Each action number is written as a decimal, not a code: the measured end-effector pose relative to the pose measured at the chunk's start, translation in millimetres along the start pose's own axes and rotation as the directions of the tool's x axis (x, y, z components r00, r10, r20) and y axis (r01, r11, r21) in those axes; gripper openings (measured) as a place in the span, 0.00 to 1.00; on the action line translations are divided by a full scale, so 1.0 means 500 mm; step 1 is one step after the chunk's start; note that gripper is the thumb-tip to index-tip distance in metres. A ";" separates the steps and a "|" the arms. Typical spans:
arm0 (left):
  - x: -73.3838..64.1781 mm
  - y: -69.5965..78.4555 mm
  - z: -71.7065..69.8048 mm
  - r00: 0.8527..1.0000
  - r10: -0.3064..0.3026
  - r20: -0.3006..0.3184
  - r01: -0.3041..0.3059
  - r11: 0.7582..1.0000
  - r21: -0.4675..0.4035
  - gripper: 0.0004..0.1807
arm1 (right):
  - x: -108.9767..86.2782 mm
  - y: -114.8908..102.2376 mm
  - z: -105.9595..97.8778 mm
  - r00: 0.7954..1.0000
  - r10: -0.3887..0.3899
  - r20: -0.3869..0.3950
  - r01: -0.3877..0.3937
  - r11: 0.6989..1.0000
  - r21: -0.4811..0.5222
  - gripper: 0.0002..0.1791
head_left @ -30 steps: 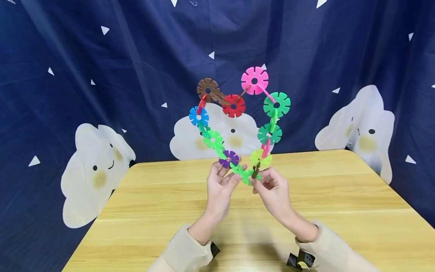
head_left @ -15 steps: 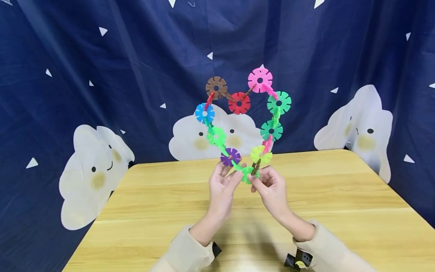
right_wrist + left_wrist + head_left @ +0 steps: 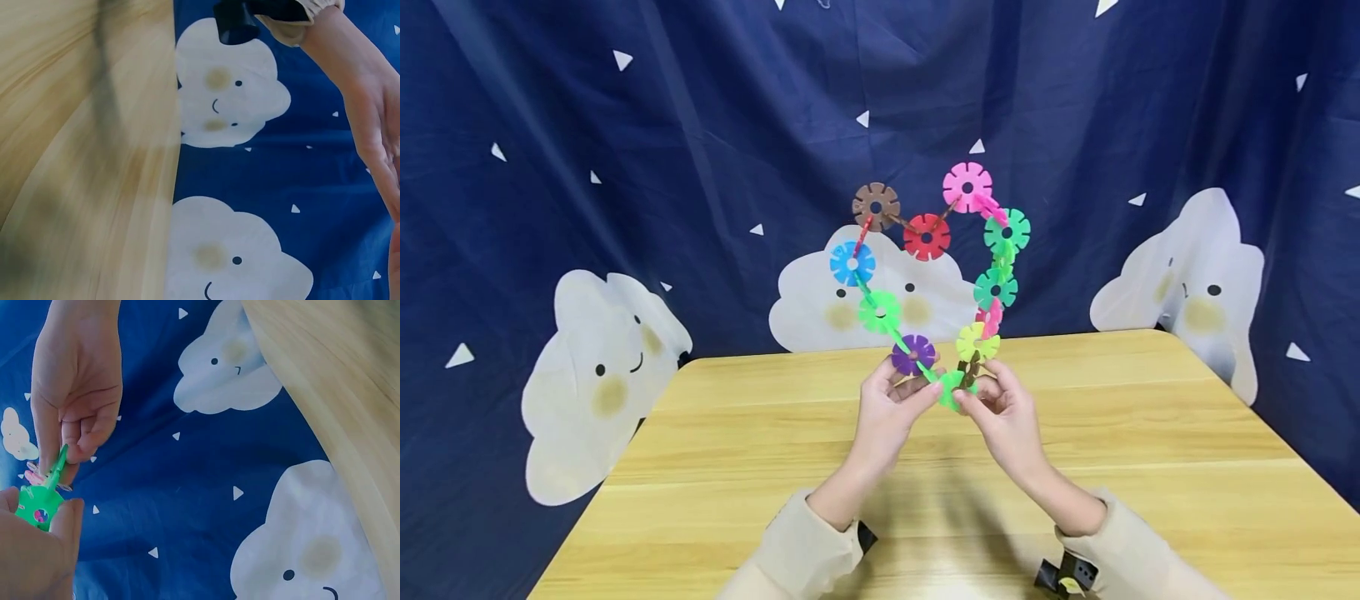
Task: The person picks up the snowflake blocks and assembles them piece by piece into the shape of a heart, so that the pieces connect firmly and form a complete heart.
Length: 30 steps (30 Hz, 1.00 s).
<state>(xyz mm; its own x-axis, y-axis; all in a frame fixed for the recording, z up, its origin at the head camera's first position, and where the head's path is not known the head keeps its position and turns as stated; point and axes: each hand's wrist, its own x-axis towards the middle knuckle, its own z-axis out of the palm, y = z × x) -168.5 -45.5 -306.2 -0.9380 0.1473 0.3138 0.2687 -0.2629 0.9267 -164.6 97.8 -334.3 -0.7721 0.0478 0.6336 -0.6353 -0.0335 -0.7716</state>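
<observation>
A heart-shaped ring of interlocking slotted plastic discs [image 3: 927,237] stands upright in the air above the table in the head view. Brown, red, pink, blue, purple, yellow and several green discs make it up. My left hand [image 3: 883,412] pinches its lower left part, just under the purple disc [image 3: 913,355]. With thumb and fingers, my right hand [image 3: 1011,421] grips the lower right, by the dark brown disc [image 3: 968,371]. Between both hands sits the bottom green disc [image 3: 952,389], partly covered by fingertips. The left wrist view shows a green disc [image 3: 40,509] close up; the right wrist view shows no discs.
Below the hands lies a light wooden table [image 3: 737,467]. A dark blue curtain [image 3: 722,125] with white triangles and smiling clouds hangs behind it and at its sides. Black wrist-worn gear [image 3: 1066,575] shows by the right cuff.
The ring first shifts right and turns a little, then drops slightly at its top, and its right side now looks narrower. Both hands keep their hold at the bottom.
</observation>
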 end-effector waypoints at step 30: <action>0.005 0.011 -0.004 0.997 0.055 0.050 -0.056 0.998 0.027 0.25 | 0.020 -0.013 -0.009 0.997 -0.071 0.032 0.063 0.977 0.204 0.46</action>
<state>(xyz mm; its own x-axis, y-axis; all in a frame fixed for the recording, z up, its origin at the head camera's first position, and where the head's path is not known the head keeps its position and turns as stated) -169.6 -48.6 -300.9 -0.9096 0.1804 0.3743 0.3270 -0.2449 0.9127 -168.3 102.8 -323.3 -0.7252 0.0180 0.6883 -0.6725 -0.2330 -0.7025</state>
